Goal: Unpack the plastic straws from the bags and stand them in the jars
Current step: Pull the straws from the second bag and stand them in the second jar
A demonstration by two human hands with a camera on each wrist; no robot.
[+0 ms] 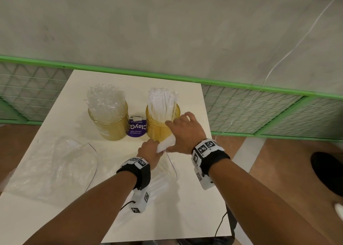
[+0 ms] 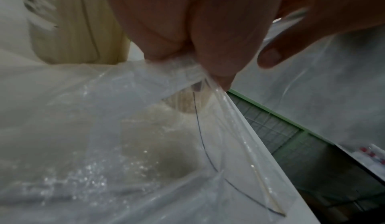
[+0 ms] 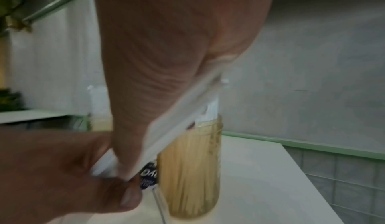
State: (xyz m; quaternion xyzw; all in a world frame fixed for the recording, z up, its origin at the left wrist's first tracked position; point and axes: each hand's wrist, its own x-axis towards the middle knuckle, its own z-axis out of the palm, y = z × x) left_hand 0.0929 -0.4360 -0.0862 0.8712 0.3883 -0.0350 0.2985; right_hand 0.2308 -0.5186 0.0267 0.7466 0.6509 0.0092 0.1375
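Two yellow glass jars stand on the white table (image 1: pixel 185 207): the left jar (image 1: pixel 109 126) is packed with clear straws, the right jar (image 1: pixel 159 131) holds white straws (image 1: pixel 163 103). In front of the right jar, my right hand (image 1: pixel 182 131) grips a slanted bundle of white straws (image 1: pixel 167 142) across its palm (image 3: pixel 166 46). My left hand (image 1: pixel 151 148) pinches the mouth of a clear plastic bag (image 1: pixel 163 172) at the bundle's lower end. The left wrist view shows its fingers (image 2: pixel 208 46) gathering the bag's film (image 2: pixel 145 128). The bundle (image 3: pixel 183 117) points up toward the jar's rim (image 3: pixel 208 124).
A purple-labelled container (image 1: pixel 136 127) stands between the jars. A second crumpled clear bag (image 1: pixel 55 166) lies on the table's left half. A green-framed mesh fence (image 1: pixel 241 105) runs behind the table, and cables (image 1: pixel 220 224) hang off the near right edge.
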